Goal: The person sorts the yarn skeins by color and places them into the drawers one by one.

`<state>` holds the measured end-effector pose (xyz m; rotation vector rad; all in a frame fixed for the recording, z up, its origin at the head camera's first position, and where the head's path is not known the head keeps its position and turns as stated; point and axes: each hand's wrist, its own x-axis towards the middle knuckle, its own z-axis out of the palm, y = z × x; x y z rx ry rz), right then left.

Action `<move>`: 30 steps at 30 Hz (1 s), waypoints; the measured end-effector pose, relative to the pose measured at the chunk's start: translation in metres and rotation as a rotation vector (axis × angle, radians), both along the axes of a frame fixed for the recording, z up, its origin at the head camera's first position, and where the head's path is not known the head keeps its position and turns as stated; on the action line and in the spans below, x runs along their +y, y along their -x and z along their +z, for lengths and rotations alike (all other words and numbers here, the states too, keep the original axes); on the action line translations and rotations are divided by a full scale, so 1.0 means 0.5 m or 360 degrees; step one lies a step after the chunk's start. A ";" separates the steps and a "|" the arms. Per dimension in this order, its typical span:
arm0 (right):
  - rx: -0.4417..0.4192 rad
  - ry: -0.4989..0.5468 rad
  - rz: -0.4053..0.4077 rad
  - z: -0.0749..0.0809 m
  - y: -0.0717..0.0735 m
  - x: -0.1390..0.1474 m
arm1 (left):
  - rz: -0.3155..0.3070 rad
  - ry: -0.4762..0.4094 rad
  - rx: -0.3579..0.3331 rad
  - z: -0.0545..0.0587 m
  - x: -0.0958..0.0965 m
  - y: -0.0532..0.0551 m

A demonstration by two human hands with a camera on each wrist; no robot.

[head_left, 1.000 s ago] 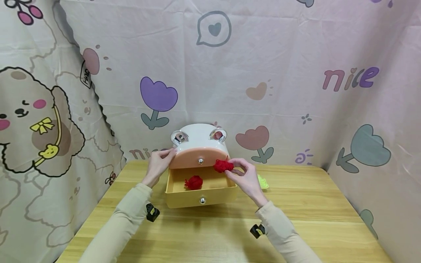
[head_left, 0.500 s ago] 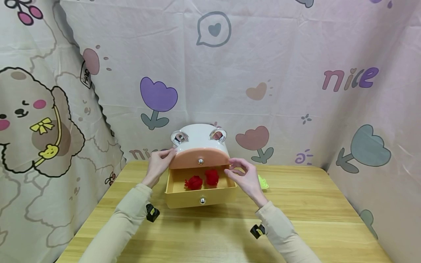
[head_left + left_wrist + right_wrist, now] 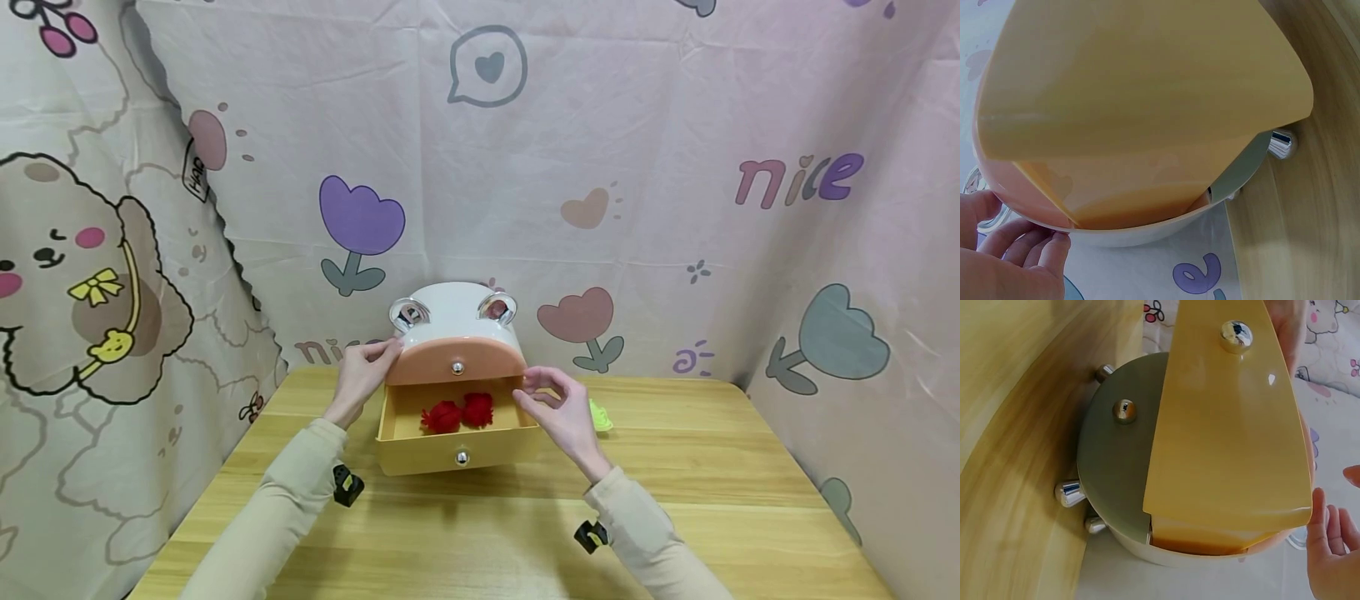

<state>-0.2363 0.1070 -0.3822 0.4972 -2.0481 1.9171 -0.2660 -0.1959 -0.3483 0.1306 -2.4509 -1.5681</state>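
Observation:
A small drawer cabinet [image 3: 453, 308] with a white rounded top and two silver rings stands at the back of the table. Its yellow middle drawer [image 3: 427, 456] is pulled out, and two red yarn balls [image 3: 477, 410] lie in it side by side. My left hand [image 3: 362, 375] grips the cabinet's upper left edge; in the left wrist view its thumb and fingers [image 3: 1019, 250] are at the rim. Beside the drawer's right side my right hand [image 3: 558, 408] holds nothing, thumb and fingers apart. The peach top drawer [image 3: 427, 362] is closed.
A lime-green item [image 3: 599, 416] lies on the wooden table [image 3: 712, 467], partly behind my right hand. Under the yellow drawer, the right wrist view shows a closed grey-green drawer [image 3: 1116, 450] and silver feet [image 3: 1071, 493]. A printed curtain [image 3: 660, 250] hangs right behind the cabinet.
My right hand has let go of the second red yarn ball, which dropped into the yellow drawer and rolled left beside the first. The left hand has stayed in place.

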 end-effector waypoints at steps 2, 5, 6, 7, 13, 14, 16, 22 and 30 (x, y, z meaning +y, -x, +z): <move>0.0009 -0.0003 -0.0021 -0.002 -0.003 -0.001 | -0.0002 -0.0001 -0.0013 0.001 0.000 -0.001; 0.0025 0.0003 -0.0038 -0.003 -0.010 -0.004 | -0.0005 -0.0004 -0.0022 0.001 0.000 -0.002; 0.0034 0.0008 -0.0042 -0.003 -0.013 -0.005 | -0.0006 -0.0004 -0.0023 0.001 0.001 -0.002; 0.0045 0.0013 -0.0045 -0.003 -0.015 -0.006 | -0.0005 -0.0006 -0.0023 0.002 0.001 -0.002; 0.0176 -0.0006 -0.0115 -0.016 -0.031 -0.016 | -0.0004 -0.0013 -0.0029 0.003 0.002 -0.003; 0.0206 -0.0022 -0.0133 -0.020 -0.034 -0.018 | -0.0005 -0.0016 -0.0031 0.003 0.002 -0.003; 0.0259 -0.0050 -0.0162 -0.028 -0.039 -0.022 | -0.0005 -0.0022 -0.0037 0.003 0.001 -0.003; 0.0373 -0.0094 -0.0178 -0.051 -0.057 -0.039 | -0.0008 -0.0012 -0.0031 0.001 0.001 -0.003; 0.0587 -0.0112 -0.0087 -0.092 -0.070 -0.068 | 0.0008 -0.0023 -0.0020 0.002 0.003 -0.002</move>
